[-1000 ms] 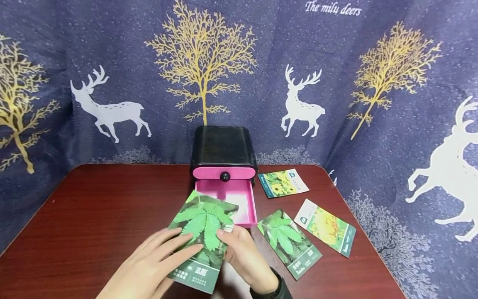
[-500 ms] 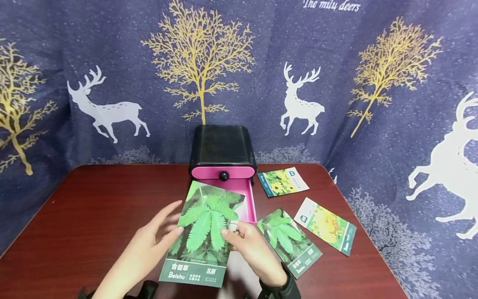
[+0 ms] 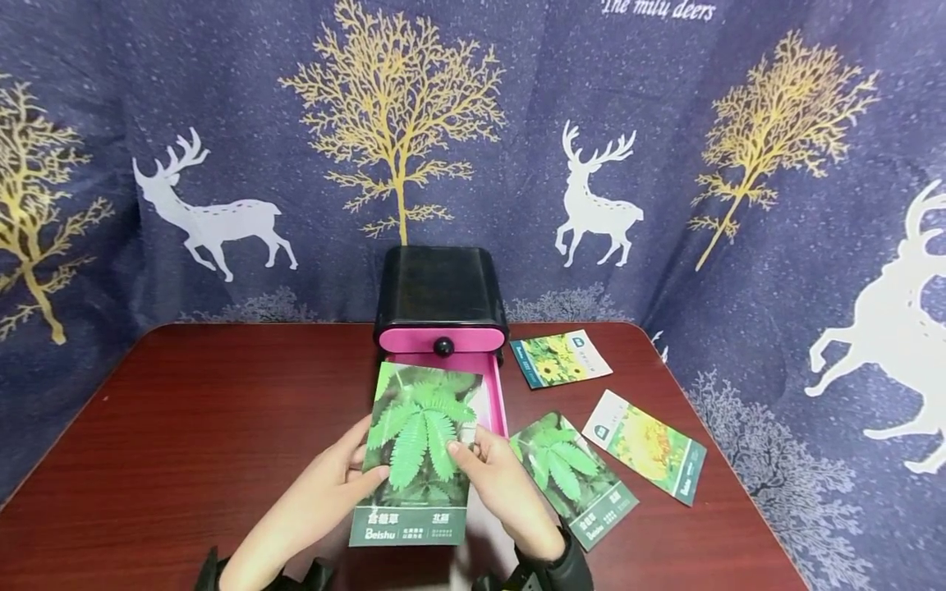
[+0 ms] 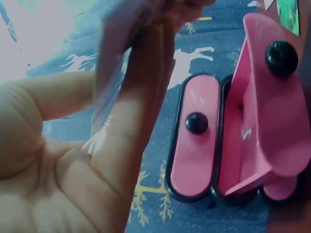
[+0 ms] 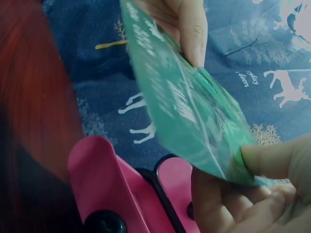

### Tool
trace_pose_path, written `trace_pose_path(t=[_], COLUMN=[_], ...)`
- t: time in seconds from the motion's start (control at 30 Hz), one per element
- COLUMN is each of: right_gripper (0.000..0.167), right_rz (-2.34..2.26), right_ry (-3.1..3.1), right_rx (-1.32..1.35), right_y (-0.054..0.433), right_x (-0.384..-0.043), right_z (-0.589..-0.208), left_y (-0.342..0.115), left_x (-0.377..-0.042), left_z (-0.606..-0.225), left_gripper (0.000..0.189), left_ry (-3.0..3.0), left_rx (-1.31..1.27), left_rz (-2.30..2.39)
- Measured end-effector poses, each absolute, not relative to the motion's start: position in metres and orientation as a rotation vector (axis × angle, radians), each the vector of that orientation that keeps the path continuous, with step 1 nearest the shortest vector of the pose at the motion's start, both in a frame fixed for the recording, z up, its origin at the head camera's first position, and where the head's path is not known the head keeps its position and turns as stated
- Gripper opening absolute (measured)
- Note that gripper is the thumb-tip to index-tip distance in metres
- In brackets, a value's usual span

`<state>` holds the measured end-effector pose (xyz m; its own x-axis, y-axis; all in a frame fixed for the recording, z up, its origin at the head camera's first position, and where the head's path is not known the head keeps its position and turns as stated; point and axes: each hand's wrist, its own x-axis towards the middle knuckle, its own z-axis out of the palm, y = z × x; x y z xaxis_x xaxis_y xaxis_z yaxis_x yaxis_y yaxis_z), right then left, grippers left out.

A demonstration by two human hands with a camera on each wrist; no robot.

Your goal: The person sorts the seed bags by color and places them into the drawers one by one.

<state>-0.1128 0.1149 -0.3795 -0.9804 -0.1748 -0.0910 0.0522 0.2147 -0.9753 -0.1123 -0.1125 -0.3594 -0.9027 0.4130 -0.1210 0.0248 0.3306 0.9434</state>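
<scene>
The left hand [image 3: 336,482] and right hand [image 3: 502,480] are pinching the packet [image 3: 417,447] by opposite sides near the open drawer [image 3: 500,406], and uneven grip could be sending it slipping askew!

Your L hand [image 3: 336,484] is bare past the wrist, w/ a blk L sleeve [image 3: 210,570] at btm ctr-left of the frame, & your R hand [image 3: 497,480] is bare to a blk R sleeve [image 3: 571,565] at btm ctr-right.
</scene>
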Motion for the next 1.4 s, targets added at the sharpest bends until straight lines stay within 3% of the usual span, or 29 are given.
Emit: trace_pose_path(t=[0.1,0.17,0.2,0.33,0.63,0.8,1.0,1.2,1.4], right_gripper=[0.036,0.021,0.021,0.058,0.079,0.071,0.062,0.058,0.056], right_rz=[-1.885,-1.901,-1.9,-1.871,-1.914,-1.9,-1.88,-1.96,-1.989], right_ry=[2.328,2.339,2.352,2.389,2.225,2.252,2.282,2.205,2.241], right_rx=[-0.094,-0.069,-0.06,0.024,0.064,0.011,0.005,0.036,0.074], right_y=[0.115,0.114,0.115,0.116,0.124,0.124,0.125,0.123,0.122], right_x=[-0.115,-0.116,-0.117,-0.117,-0.116,-0.116,-0.124,-0.138,-0.151], right_z=[-0.38,-0.381,-0.381,-0.382,-0.375,-0.374,-0.377,-0.386,-0.39], left_y=[-0.106,-0.103,-0.101,-0.094,-0.084,-0.081,-0.084,-0.089,-0.08], left_x=[-0.112,-0.114,-0.114,-0.12,-0.138,-0.146,-0.147,-0.143,-0.144], left_z=[-0.361,-0.362,-0.363,-0.362,-0.367,-0.373,-0.371,-0.37,-0.373], left_gripper=[0.08,0.084,0.085,0.087,0.074,0.065,0.069,0.049,0.044], left_ry=[2.255,2.232,2.196,2.14,2.337,2.415,2.366,2.34,2.155], left_rx=[0.327,0.314,0.317,0.284,0.113,0.134,0.151,0.267,0.232], left_rz=[1.619,1.645,1.673,1.729,1.617,1.545,1.628,1.664,1.834])
